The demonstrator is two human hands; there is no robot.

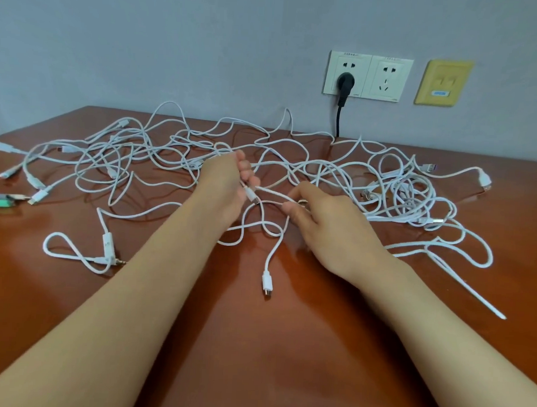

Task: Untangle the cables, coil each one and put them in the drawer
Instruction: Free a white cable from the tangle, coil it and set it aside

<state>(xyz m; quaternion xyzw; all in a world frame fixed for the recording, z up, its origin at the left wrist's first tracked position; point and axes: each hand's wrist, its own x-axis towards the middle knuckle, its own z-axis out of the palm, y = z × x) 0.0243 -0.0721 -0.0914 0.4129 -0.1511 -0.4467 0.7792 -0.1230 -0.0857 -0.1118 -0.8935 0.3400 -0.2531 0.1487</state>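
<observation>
We see white cables (266, 280) on a reddish-brown table (255, 341), a black plug (345, 81) in white sockets (386, 79), and a yellow wall plate (443, 83)

One head-worn view – looking forward and down, close over the counter (255, 341), the wall (175, 45) at 12 o'clock.

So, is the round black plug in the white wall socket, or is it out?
In. The round black plug sits in the left white wall socket, and its black cord hangs down from it.
</observation>
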